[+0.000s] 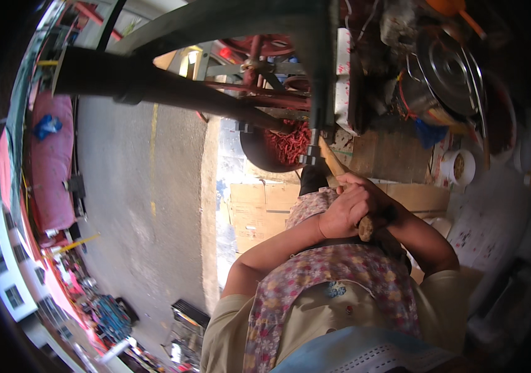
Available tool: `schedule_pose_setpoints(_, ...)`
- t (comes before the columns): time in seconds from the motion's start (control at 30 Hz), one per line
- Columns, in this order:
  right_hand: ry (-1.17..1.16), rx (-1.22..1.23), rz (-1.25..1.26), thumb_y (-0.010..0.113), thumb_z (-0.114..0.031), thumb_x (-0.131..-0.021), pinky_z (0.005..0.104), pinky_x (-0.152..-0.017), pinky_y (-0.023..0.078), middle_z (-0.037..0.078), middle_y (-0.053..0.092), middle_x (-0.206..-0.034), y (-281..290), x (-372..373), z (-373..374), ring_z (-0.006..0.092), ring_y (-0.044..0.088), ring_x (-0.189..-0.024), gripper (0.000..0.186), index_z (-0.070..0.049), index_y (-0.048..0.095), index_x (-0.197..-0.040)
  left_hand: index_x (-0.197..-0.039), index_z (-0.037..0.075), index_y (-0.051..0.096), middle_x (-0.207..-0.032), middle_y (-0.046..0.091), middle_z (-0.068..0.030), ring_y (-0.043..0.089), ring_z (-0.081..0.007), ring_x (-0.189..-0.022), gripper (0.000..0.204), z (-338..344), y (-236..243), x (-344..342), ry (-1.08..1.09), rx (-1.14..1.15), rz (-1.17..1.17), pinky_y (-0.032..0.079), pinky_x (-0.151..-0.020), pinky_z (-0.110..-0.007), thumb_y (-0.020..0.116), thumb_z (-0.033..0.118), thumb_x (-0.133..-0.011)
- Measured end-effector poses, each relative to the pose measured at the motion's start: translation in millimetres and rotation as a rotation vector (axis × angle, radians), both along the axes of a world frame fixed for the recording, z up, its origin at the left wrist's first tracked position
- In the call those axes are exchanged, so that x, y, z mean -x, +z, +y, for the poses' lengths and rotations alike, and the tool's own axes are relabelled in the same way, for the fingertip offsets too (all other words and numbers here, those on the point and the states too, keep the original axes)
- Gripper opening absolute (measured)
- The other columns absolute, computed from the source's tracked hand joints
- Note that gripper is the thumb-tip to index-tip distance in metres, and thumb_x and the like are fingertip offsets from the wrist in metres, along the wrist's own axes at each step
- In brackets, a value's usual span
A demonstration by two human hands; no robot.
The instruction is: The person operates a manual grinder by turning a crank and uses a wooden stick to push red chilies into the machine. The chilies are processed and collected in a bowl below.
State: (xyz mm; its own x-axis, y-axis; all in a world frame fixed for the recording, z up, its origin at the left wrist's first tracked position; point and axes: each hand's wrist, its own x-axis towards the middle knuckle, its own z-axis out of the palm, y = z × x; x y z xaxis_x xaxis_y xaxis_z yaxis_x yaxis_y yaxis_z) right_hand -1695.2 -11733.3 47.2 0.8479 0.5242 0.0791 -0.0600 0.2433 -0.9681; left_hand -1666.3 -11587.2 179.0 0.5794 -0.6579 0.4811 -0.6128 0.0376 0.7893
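Both of my hands are closed around a wooden pole [332,160], held in front of my flowered apron. My left hand [346,212] is nearer the pole's lower end in the picture; my right hand [355,185] is just above it, partly behind the left. The pole's far end reaches toward a dark round basin [253,149] heaped with red chilies [287,143]. A metal post with a dark fitting [311,158] stands over the basin's right side, so I cannot tell whether the pole's tip touches the chilies.
A green frame [215,28] with red parts and a dark beam crosses overhead. At right are a lidded steel pot [442,81], a white bucket [448,166] and a long white box [344,78]. Cardboard [259,205] lies around my feet; a paved road [128,186] runs along the left.
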Motion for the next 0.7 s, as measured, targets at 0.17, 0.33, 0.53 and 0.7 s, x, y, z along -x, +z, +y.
schedule_pose_setpoints(0.17, 0.055, -0.001, 0.448, 0.054, -0.015, -0.091, 0.0238, -0.076, 0.043, 0.000, 0.050, -0.086, 19, -27, 38, 0.0084, 0.048, -0.077, 0.015, -0.006, 0.049, -0.102, -0.090, 0.009, 0.053, -0.088, 0.055, -0.0092, 0.056, -0.0296, -0.082, 0.035, 27, -39, 5, 0.219, 0.039, 0.028, 0.041, -0.071, -0.038, 0.080, 0.008, -0.067)
schedule_pose_setpoints(0.33, -0.008, 0.092, 0.890, 0.057, -0.021, -0.088, 0.0256, -0.070, 0.042, 0.001, 0.049, -0.084, 16, -36, 89, 0.0103, 0.048, -0.077, 0.020, -0.007, 0.048, -0.099, -0.091, 0.008, 0.054, -0.087, 0.054, -0.0088, 0.055, -0.0300, -0.083, 0.036, 75, -64, 24, 0.275, -0.001, 0.120, 0.043, -0.071, -0.038, 0.081, 0.006, -0.067)
schedule_pose_setpoints(0.53, 0.103, 0.116, 0.905, 0.052, -0.021, -0.086, 0.0265, -0.062, 0.043, 0.003, 0.051, -0.075, -35, -54, 112, 0.0126, 0.049, -0.065, 0.017, -0.007, 0.048, -0.096, -0.091, 0.006, 0.051, -0.088, 0.053, -0.0115, 0.053, -0.0324, -0.084, 0.034, 89, -92, 22, 0.317, -0.109, 0.193, 0.043, -0.074, -0.039, 0.077, 0.008, -0.069)
schedule_pose_setpoints(0.7, 0.104, 0.052, 0.890, 0.050, -0.026, -0.089, 0.0266, -0.066, 0.044, 0.002, 0.053, -0.076, -29, -63, 93, 0.0136, 0.053, -0.070, 0.020, -0.006, 0.051, -0.087, -0.093, 0.003, 0.047, -0.093, 0.052, -0.0177, 0.053, -0.0387, -0.092, 0.035, 81, -70, -1, 0.301, -0.108, 0.249, 0.044, -0.078, -0.043, 0.068, 0.003, -0.065)
